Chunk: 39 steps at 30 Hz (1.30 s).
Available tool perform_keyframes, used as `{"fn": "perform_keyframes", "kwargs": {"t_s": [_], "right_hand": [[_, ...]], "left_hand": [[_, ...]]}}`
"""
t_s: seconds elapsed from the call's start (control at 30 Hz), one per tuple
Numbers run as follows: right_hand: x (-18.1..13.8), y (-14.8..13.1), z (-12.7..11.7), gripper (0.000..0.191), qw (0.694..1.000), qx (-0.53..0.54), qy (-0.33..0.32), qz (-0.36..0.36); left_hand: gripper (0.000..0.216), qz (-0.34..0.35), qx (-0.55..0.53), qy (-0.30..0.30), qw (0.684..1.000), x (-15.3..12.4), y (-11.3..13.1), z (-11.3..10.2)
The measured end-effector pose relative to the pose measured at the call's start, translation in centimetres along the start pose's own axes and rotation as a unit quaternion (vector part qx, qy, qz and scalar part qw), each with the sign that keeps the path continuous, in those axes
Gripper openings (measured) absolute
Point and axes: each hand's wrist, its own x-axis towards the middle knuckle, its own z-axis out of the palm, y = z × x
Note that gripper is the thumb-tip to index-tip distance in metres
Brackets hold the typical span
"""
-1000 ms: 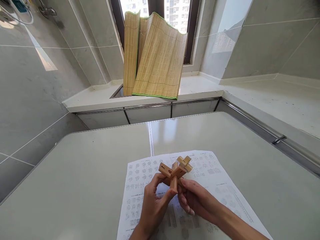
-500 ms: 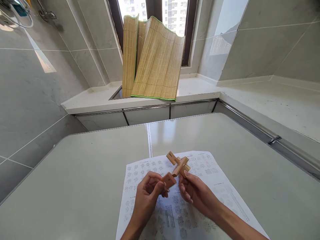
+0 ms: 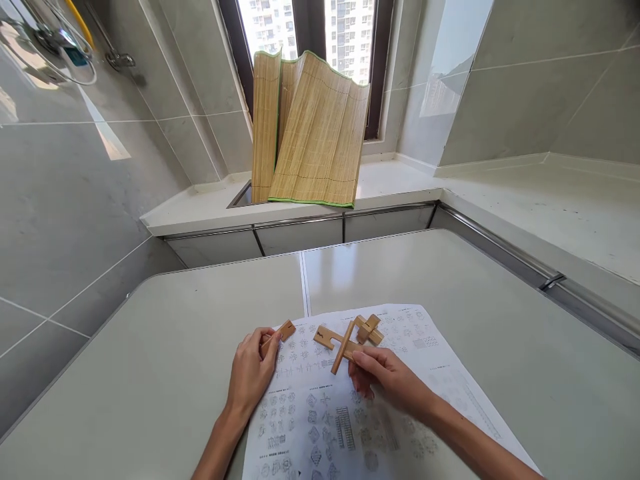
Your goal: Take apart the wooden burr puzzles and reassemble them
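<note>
A wooden puzzle of crossed notched sticks [image 3: 350, 335] sits low over a printed sheet [image 3: 345, 413] on the pale table [image 3: 150, 373]. My right hand [image 3: 383, 377] grips it from below at its near side. My left hand [image 3: 253, 370] is off to the left at the sheet's edge, its fingers closed on one separate wooden stick [image 3: 280, 333] that pokes out past the fingertips.
A rolled bamboo mat [image 3: 310, 133] leans against the window on the white counter [image 3: 400, 180] behind the table. A counter runs along the right side too. Grey tiled walls stand left and right, with a hose and fittings [image 3: 60, 47] at the top left.
My left hand has pulled one stick out of the puzzle and carried it left to the sheet's edge. The right hand has lowered the rest of the puzzle toward the paper.
</note>
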Motion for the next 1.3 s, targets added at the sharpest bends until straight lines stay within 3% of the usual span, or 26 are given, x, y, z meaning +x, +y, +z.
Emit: {"fn": "perform_keyframes", "kwargs": {"t_s": [0.2, 0.43, 0.53, 0.67, 0.83, 1.03, 1.2, 1.3], "right_hand": [[0.9, 0.5, -0.8, 0.051, 0.995, -0.096, -0.005, -0.028], [0.5, 0.8, -0.5, 0.047, 0.995, -0.087, -0.008, -0.041], [0.5, 0.8, -0.6, 0.047, 0.995, -0.093, -0.011, -0.047], [0.4, 0.6, -0.6, 0.047, 0.993, -0.097, -0.020, -0.058], [0.3, 0.4, -0.7, 0.047, 0.994, -0.086, -0.028, -0.068], [0.5, 0.4, -0.9, 0.048, 0.994, -0.071, -0.060, -0.065], [0.5, 0.4, -0.5, 0.034, 0.995, -0.009, -0.080, -0.055], [0.4, -0.2, -0.5, 0.049, 0.990, 0.057, -0.121, -0.050]], "left_hand": [[0.038, 0.038, 0.035, 0.040, 0.998, 0.0, -0.7, 0.3], [0.032, 0.058, 0.073, 0.057, 0.994, -0.4, -1.0, 0.3], [0.032, 0.067, 0.042, 0.065, 0.995, -0.9, -0.1, 0.3], [0.032, 0.045, -0.131, -0.021, 0.990, -2.2, 3.3, 1.1], [0.046, -0.006, -0.286, -0.159, 0.945, -3.6, 7.3, 2.9], [0.043, -0.067, -0.400, -0.159, 0.900, -3.6, 7.4, 3.7], [0.041, -0.084, -0.452, -0.176, 0.870, -3.5, 6.8, 3.6], [0.040, -0.074, -0.461, -0.197, 0.862, -3.6, 6.6, 3.7]]}}
